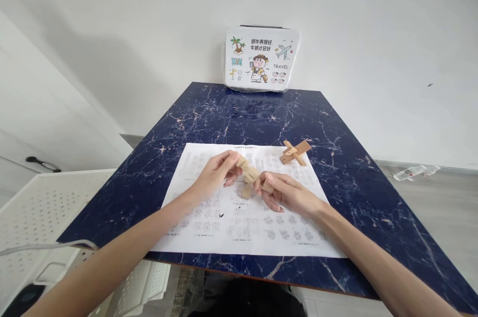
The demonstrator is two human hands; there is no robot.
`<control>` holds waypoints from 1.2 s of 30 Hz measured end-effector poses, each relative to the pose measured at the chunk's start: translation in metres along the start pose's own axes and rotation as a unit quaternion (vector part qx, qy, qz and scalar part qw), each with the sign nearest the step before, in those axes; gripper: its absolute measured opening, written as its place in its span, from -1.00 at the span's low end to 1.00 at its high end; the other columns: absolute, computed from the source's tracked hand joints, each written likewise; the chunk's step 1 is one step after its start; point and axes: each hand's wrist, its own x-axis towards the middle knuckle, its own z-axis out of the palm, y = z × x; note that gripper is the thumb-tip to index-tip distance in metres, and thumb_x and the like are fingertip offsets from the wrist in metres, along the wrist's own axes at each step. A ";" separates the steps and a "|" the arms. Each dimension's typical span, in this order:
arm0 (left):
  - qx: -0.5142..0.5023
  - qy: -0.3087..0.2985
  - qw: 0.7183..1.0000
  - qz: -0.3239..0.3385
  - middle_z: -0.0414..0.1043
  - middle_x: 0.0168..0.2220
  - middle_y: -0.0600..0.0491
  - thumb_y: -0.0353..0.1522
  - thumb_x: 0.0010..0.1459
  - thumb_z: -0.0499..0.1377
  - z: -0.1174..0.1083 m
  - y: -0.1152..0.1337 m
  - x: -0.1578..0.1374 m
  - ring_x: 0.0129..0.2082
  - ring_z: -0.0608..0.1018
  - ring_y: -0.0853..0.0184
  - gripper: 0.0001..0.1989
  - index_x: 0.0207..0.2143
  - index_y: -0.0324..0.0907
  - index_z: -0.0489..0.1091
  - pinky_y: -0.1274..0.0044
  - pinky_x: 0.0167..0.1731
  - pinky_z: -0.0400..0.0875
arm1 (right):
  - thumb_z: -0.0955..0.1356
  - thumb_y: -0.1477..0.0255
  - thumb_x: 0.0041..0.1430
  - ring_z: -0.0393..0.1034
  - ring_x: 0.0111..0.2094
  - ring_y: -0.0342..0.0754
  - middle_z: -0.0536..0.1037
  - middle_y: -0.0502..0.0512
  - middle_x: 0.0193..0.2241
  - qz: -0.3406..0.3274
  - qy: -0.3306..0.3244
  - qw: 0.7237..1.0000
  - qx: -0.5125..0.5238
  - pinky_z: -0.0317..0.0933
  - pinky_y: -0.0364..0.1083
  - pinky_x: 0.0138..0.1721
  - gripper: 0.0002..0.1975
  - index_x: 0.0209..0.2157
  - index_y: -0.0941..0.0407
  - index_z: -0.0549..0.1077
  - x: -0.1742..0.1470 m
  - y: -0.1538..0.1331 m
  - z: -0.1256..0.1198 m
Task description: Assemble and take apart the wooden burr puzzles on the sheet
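Note:
Between my two hands, above a printed sheet point(179, 237), are light wooden puzzle pieces point(251, 173) that look joined or pressed together. My left hand point(222, 165) pinches their upper left end between thumb and fingers. On the lower right, my right hand point(280, 188) closes its fingers around the other end. How the pieces interlock is partly hidden by the fingers. Beyond my right hand, a second wooden puzzle of crossed pieces point(295, 153) rests on the sheet's upper right corner. Rows of small line diagrams cover the paper.
The dark blue marble-patterned table point(231, 118) meets a white wall. A white cartoon case point(261, 60) leans on that wall at the far edge. A white perforated cart point(33, 207) with a cable stands at the left. A clear plastic item point(414, 172) lies on the floor at right.

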 end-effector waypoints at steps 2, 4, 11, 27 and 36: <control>-0.032 0.043 0.999 -0.010 0.40 -0.43 0.09 0.02 0.40 0.13 -0.002 0.001 0.003 -0.65 0.20 0.53 -0.55 -0.29 -0.19 0.42 0.57 -0.63 0.07 | 0.29 0.10 0.50 0.12 -0.62 -0.19 0.33 -0.12 -0.58 -0.009 0.010 1.000 0.001 0.03 -0.12 -0.54 -0.65 -0.15 0.10 0.48 -0.002 -0.003 -0.001; -0.053 0.073 0.996 -0.025 0.42 -0.39 0.06 0.00 0.39 0.14 -0.004 0.002 0.005 -0.64 0.21 0.54 -0.56 -0.30 -0.20 0.42 0.57 -0.63 0.07 | 0.31 0.15 0.49 0.16 -0.61 -0.18 0.35 -0.12 -0.56 -0.025 0.015 1.000 -0.008 0.08 -0.11 -0.51 -0.71 -0.12 0.08 0.47 -0.003 -0.005 -0.001; -0.049 0.103 0.993 -0.045 0.51 -0.26 0.01 -0.06 0.37 0.20 -0.007 -0.005 0.007 -0.59 0.33 0.51 -0.63 -0.11 -0.20 0.47 0.56 -0.61 0.16 | 0.40 0.14 0.41 0.45 -0.46 -0.14 0.63 0.08 -0.15 -0.070 0.050 0.996 -0.026 0.37 -0.06 -0.41 -0.72 -0.10 -0.01 0.30 0.000 -0.007 0.002; -0.036 0.077 0.995 -0.045 0.46 -0.28 0.04 -0.08 0.28 0.32 -0.009 -0.006 0.008 -0.51 0.33 0.50 -0.65 -0.27 -0.20 0.51 0.54 -0.48 0.23 | 0.29 0.34 0.44 0.46 -0.01 0.29 0.56 0.29 -0.04 -0.123 0.282 0.782 -0.542 0.37 0.25 -0.02 -0.74 0.08 0.04 0.50 0.004 0.024 -0.007; -0.027 0.029 0.998 -0.051 0.50 -0.22 -0.02 0.02 0.37 0.19 -0.007 -0.005 0.006 -0.44 0.48 0.43 -0.55 -0.22 -0.22 0.45 0.55 -0.46 0.32 | 0.44 0.28 0.37 0.27 0.20 0.28 0.42 0.30 0.16 -0.211 0.128 0.767 -0.593 0.32 0.29 0.18 -0.65 0.14 0.00 0.52 0.001 0.011 0.010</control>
